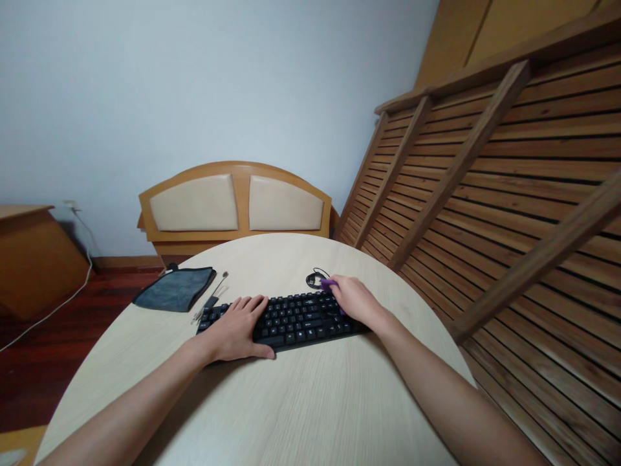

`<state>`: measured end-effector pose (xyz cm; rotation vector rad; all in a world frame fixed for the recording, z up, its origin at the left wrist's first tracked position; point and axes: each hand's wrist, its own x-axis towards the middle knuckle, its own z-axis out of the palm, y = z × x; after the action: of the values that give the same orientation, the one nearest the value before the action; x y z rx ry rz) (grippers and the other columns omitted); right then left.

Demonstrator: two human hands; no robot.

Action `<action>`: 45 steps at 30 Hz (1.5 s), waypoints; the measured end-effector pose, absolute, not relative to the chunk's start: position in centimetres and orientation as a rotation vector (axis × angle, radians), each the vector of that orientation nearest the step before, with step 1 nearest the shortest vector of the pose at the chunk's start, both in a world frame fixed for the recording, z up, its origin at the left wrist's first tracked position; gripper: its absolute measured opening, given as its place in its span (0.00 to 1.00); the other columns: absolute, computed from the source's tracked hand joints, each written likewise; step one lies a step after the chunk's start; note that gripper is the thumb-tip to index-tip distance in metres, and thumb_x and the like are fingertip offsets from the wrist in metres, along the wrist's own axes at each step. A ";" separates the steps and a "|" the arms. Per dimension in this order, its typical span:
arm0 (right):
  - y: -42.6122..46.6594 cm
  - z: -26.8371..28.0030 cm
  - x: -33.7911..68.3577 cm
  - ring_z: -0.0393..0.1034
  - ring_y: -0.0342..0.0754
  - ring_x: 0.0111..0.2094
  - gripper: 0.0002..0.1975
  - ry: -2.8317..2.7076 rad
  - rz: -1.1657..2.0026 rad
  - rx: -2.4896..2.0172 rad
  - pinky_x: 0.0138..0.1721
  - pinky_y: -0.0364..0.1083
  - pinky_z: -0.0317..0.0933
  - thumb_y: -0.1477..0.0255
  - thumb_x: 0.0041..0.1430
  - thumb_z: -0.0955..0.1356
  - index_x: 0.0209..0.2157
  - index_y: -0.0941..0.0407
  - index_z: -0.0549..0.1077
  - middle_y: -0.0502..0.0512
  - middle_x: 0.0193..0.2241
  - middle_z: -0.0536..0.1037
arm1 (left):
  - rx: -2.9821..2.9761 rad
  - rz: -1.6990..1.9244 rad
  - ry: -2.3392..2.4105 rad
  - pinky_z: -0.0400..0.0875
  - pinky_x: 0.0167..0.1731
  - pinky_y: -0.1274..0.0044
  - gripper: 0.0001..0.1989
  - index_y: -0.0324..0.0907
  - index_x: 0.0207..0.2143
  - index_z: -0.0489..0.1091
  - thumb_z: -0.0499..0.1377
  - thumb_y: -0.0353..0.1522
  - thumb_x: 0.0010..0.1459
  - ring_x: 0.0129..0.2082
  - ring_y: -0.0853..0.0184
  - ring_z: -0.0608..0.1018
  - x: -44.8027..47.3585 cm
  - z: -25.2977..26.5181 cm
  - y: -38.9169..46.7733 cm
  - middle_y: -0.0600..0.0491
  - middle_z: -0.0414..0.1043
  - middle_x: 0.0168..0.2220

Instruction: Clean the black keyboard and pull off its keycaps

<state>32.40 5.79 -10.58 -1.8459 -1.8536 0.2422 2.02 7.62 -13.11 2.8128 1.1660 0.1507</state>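
A black keyboard (303, 320) lies on the round pale wooden table (310, 401). My left hand (237, 329) spans its left part, fingertips at the far edge and thumb at the near edge, holding it. Over the keyboard's right end, my right hand (356, 299) is closed around a slim purple tool (329, 283). One end of this tool sticks out to the left of the fingers. More purple shows low by the keys, but the tool's working end is mostly hidden. Just beyond the keyboard rests a coiled black cable (314, 280).
A folded blue-grey cloth (177, 289) with dark edging lies at the table's left. Several thin metal tools (213, 300) sit between it and the keyboard. A padded headboard (237, 200) stands behind the table, and a slatted wooden frame (490, 181) leans along the right.
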 end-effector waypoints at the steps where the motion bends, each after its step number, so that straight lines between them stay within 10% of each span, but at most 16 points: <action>1: 6.5 -10.3 33.5 0.76 0.50 0.43 0.11 -1.792 0.261 -1.839 0.45 0.43 0.64 0.73 0.63 0.65 0.43 0.56 0.78 0.57 0.38 0.82 | 2.814 0.146 1.165 0.56 0.61 0.59 0.60 0.35 0.66 0.53 0.56 0.66 0.41 0.62 0.43 0.62 2.0 -13.1 7.6 0.36 0.56 0.65; 9: 11.5 -9.2 42.2 0.77 0.46 0.33 0.15 -1.410 0.236 -1.960 0.32 0.40 0.67 0.71 0.65 0.62 0.44 0.63 0.77 0.58 0.36 0.83 | 2.800 0.087 1.184 0.52 0.62 0.56 0.60 0.35 0.67 0.51 0.55 0.66 0.43 0.63 0.43 0.60 2.2 -13.0 7.5 0.35 0.53 0.66; 18: 13.3 -10.1 47.2 0.72 0.60 0.49 0.21 -1.178 -0.248 -2.192 0.50 0.51 0.62 0.67 0.66 0.61 0.50 0.65 0.76 0.73 0.47 0.77 | 2.780 0.133 1.177 0.51 0.63 0.54 0.60 0.36 0.67 0.51 0.55 0.66 0.42 0.64 0.41 0.59 2.3 -13.4 7.4 0.35 0.53 0.66; 25: 15.9 -13.2 46.0 0.73 0.63 0.47 0.17 -1.215 -0.194 -2.391 0.47 0.55 0.64 0.71 0.62 0.63 0.44 0.64 0.80 0.77 0.43 0.77 | 2.784 0.137 1.178 0.48 0.64 0.55 0.61 0.35 0.68 0.49 0.54 0.67 0.43 0.65 0.43 0.57 2.3 -13.9 7.4 0.36 0.50 0.67; 39: 16.3 -16.0 45.8 0.69 0.56 0.52 0.27 -1.607 -0.114 -2.346 0.50 0.47 0.62 0.70 0.52 0.70 0.55 0.59 0.72 0.65 0.53 0.74 | 2.764 0.150 1.165 0.47 0.64 0.54 0.60 0.37 0.68 0.48 0.54 0.67 0.43 0.65 0.42 0.58 2.3 -13.8 7.3 0.37 0.50 0.68; 45: 14.3 -15.6 46.5 0.74 0.56 0.44 0.15 -1.528 -0.171 -2.432 0.43 0.48 0.65 0.68 0.55 0.68 0.43 0.55 0.79 0.62 0.43 0.80 | 2.769 0.162 1.151 0.47 0.63 0.53 0.60 0.39 0.68 0.48 0.54 0.67 0.43 0.64 0.41 0.58 2.3 -13.8 7.4 0.37 0.51 0.67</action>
<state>46.50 14.32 -15.62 -2.4318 -1.5281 -0.1711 2.31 7.39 -13.79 2.7689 1.1512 0.1615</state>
